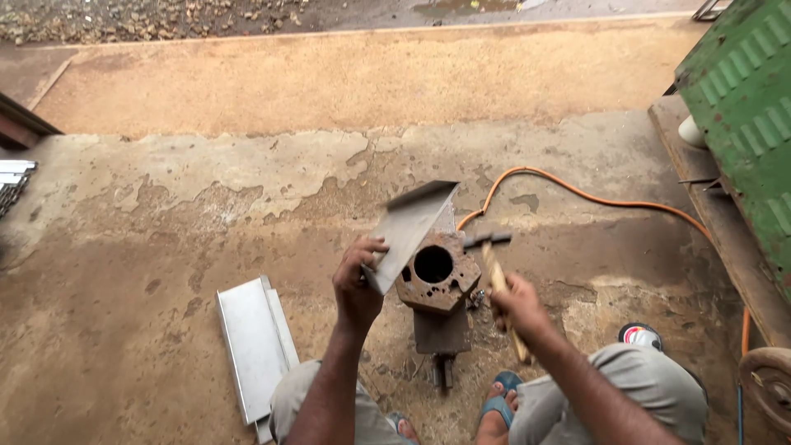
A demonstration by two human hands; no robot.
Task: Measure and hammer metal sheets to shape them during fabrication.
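My left hand [356, 280] grips the near end of a bent grey sheet-metal piece [409, 224], which rests tilted on the left edge of a rusty iron block [437, 280] with a round hole in its top. My right hand [519, 306] holds the wooden handle of a hammer [493, 257]. The hammer's dark head hovers just right of the block, near the metal piece's far end. The block stands on the concrete floor between my knees.
A second grey sheet-metal piece [254, 342] lies on the floor at my left. An orange hose [577, 194] curves behind the block. A green metal structure [746, 115] and a wooden plank [725, 227] stand at right. A rusty wheel [768, 383] sits bottom right.
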